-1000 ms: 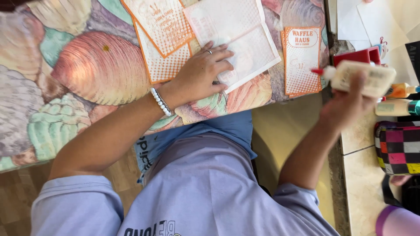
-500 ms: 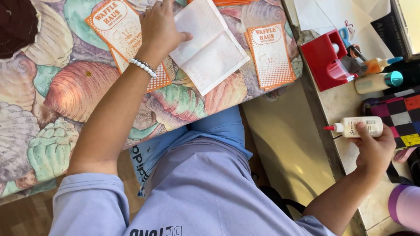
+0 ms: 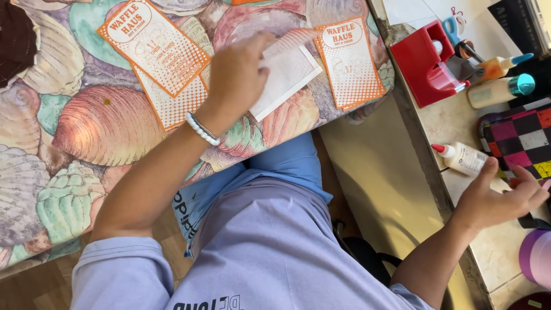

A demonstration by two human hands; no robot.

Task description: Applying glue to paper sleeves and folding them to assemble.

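shell-print cloth (image 3: 103, 115) bears three orange cards (image 3: 152, 46); left hand (image 3: 238, 72) pinches white paper (image 3: 287, 72), right hand (image 3: 496, 198) lies open by glue bottle (image 3: 465, 159).

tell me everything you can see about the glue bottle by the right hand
The glue bottle is a small white squeeze bottle, plastic by its look, with a red pointed tip and a pale label. It lies on its side on the light stone-like counter, tip pointing left toward the counter edge. The right hand is open just below it, its thumb touching or nearly touching the bottle's body. A checkered pouch sits right beside its base end.
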